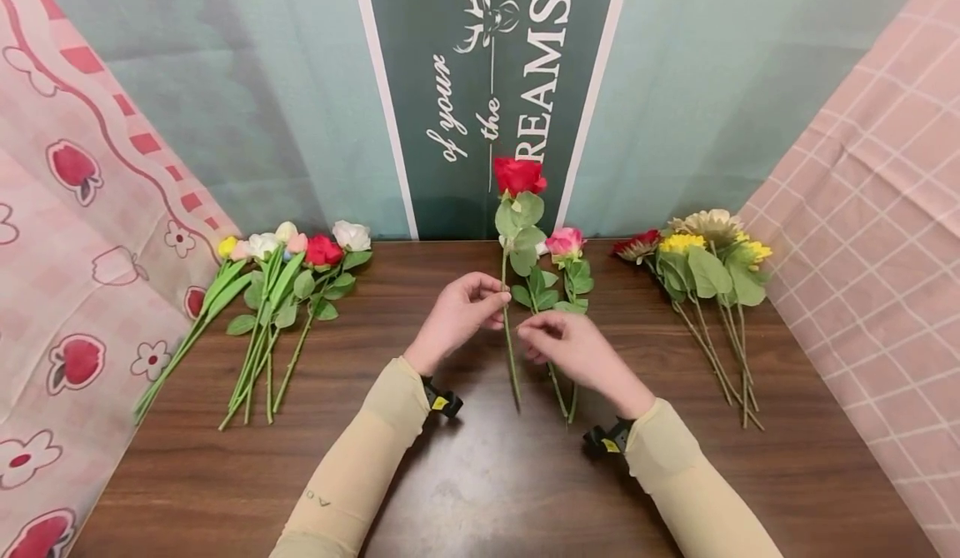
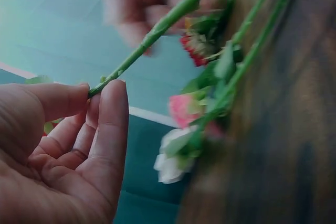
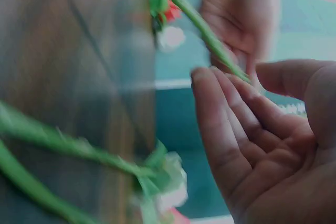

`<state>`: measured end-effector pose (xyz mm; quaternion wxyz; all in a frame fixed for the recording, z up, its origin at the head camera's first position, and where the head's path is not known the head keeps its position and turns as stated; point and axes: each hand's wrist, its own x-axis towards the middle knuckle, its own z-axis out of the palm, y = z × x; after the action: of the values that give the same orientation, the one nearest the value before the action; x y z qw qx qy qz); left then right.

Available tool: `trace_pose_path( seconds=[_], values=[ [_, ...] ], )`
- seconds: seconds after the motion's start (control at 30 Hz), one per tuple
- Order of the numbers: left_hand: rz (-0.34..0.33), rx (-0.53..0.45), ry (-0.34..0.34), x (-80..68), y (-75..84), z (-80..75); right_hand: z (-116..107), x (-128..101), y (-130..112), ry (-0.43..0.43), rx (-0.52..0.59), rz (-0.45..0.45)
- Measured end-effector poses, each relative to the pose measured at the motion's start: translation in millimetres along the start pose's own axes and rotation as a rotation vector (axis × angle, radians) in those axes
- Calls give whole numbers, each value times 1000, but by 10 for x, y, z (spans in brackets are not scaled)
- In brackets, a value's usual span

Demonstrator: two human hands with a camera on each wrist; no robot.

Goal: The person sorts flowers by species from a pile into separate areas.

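Green stem (image 1: 510,351) stands pinched in left hand (image 1: 462,312), right hand (image 1: 572,348) loosely bent alongside.

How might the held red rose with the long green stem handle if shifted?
The red rose should be fairly stiff: its slender stem looks nearly straight below the left hand. It may swing top-heavy, since bloom and leaves sit above the grip. It's likely light, held in a fingertip pinch.

1. a brown, wood-grained table (image 1: 465,504).
2. left: tulips (image 1: 219,296) and roses (image 1: 325,251), stems toward the near side.
3. far middle: a pink flower (image 1: 566,242), a white flower (image 2: 170,157).
4. right: yellow, beige and dark red flowers (image 1: 708,271).
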<state>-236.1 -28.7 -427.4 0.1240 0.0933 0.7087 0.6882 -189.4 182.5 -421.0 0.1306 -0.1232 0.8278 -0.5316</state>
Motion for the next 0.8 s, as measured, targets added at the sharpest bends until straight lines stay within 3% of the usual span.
trace_pose_path(
  seconds=[0.17, 0.37, 0.6, 0.8],
  values=[
    [-100, 24, -60, 65, -148, 151, -245, -93, 27, 159, 10, 2],
    [-200, 65, -104, 178, -231, 282, -394, -198, 132, 207, -53, 26],
    [-221, 142, -154, 270, -287, 359, -411, -249, 240, 208, -61, 47],
    [-207, 210, -166, 232, -304, 313, -387, -268, 264, 202, -75, 54]
  ],
)
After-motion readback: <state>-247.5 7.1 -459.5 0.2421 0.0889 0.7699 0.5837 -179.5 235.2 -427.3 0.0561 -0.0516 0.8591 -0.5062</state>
